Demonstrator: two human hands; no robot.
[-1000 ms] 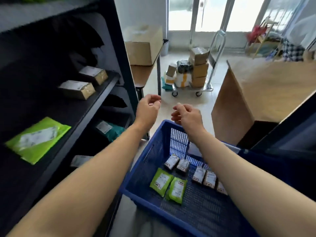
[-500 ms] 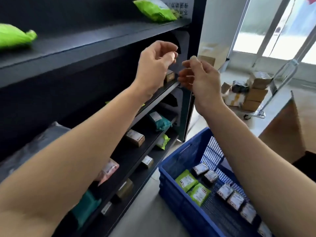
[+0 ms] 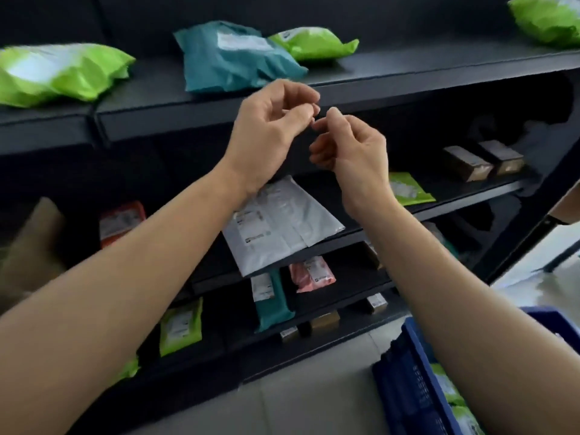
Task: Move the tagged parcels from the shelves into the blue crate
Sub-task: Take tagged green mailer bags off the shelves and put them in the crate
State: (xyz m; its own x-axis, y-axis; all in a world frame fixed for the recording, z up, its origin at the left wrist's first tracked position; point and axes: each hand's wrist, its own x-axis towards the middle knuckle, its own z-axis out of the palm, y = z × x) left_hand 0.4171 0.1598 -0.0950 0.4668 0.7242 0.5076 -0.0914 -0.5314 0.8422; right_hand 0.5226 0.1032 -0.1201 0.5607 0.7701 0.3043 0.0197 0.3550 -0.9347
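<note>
My left hand (image 3: 266, 136) and my right hand (image 3: 354, 149) are raised side by side in front of the dark shelf unit (image 3: 188, 117), fingertips almost touching. Their fingers are loosely curled and hold nothing. Just behind them on the top shelf lie a teal parcel (image 3: 232, 58) and green parcels (image 3: 59, 73) with white labels. A white mailer (image 3: 282, 224) lies on the shelf below my wrists. The blue crate (image 3: 405, 372) stands on the floor at the lower right, partly hidden by my right forearm, with green parcels in it.
Lower shelves hold a flat green parcel (image 3: 408, 188), brown boxes (image 3: 467, 163), an orange packet (image 3: 120, 221), a pink packet (image 3: 310, 274), a teal mailer (image 3: 270, 299) and a green pouch (image 3: 180, 326). Grey floor runs between shelf and crate.
My view has swung left from the crate to face the shelves. Both hands rose from above the crate to top-shelf height, staying close together and empty.
</note>
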